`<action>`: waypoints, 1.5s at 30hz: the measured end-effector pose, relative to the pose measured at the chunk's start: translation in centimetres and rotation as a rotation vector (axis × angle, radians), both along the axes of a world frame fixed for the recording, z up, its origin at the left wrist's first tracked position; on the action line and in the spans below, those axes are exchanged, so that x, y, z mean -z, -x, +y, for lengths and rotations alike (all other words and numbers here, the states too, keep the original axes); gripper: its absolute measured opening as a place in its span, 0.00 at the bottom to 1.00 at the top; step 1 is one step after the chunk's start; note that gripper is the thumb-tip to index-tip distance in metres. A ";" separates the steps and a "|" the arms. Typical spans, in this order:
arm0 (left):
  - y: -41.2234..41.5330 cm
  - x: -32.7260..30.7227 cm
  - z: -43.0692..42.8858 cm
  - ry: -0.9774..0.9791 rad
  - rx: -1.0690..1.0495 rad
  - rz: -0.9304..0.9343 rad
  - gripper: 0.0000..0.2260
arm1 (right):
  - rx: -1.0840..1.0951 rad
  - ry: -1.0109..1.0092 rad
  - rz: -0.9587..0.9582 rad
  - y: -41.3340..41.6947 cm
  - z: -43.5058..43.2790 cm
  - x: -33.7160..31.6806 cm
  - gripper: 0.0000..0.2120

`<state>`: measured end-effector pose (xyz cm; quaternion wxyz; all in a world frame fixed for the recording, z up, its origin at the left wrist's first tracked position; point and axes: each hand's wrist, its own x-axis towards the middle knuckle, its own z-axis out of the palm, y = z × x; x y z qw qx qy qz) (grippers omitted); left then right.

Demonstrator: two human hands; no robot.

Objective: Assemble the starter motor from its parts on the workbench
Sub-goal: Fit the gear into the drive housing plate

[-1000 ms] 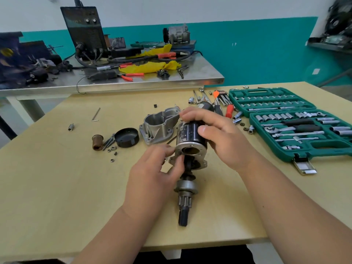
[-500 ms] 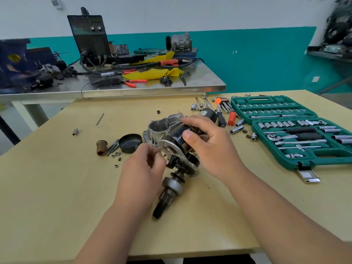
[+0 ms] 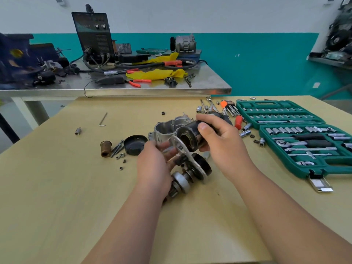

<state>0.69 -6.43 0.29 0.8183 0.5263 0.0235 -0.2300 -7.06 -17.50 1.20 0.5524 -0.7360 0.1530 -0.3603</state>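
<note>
Starter motor (image 3: 190,162), part-built, is held tilted in both hands over the middle of the worktop (image 3: 57,206), its gear (image 3: 181,181) pointing toward the person's left forearm; whether it touches the surface cannot be told. The right hand (image 3: 222,147) grips the upper black cylinder (image 3: 190,138), fingers wrapped round it and the thumb pressed on top. The left hand (image 3: 154,168) holds the shaft side, its fingers (image 3: 163,147) curled against the edge of the grey metal plate (image 3: 181,147); blur hides exactly how they pinch. A second black cylinder (image 3: 203,165) sits lower, behind the plate. Just behind the hands a silver housing (image 3: 165,128) lies on the worktop, with a black cap (image 3: 135,144), a brass sleeve (image 3: 105,148) and a few loose nuts (image 3: 120,156) to its left. An open green socket set (image 3: 333,168) lies to the right, apart from the hands, with a red-handled screwdriver (image 3: 238,121) and loose sockets between.
</note>
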 end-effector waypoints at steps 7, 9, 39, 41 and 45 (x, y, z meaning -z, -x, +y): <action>0.5 0.8 -1.4 -0.279 -0.004 -0.439 0.15 | -0.028 0.170 0.068 0.9 -0.5 -0.1 0.12; 0.6 1.2 -1.5 -0.333 -0.086 -0.664 0.15 | -0.073 0.185 0.056 1.0 0.0 -0.2 0.12; -4.3 1.2 -1.9 0.058 0.492 0.198 0.15 | -0.195 -0.092 0.164 -1.5 -3.6 2.4 0.17; -3.9 1.3 -2.4 -0.117 0.461 -0.145 0.15 | -0.203 -0.069 0.186 -2.2 -3.9 2.1 0.17; -4.4 2.4 -2.0 -0.440 0.357 -0.868 0.13 | -0.176 -0.027 0.193 -3.3 -4.9 2.2 0.16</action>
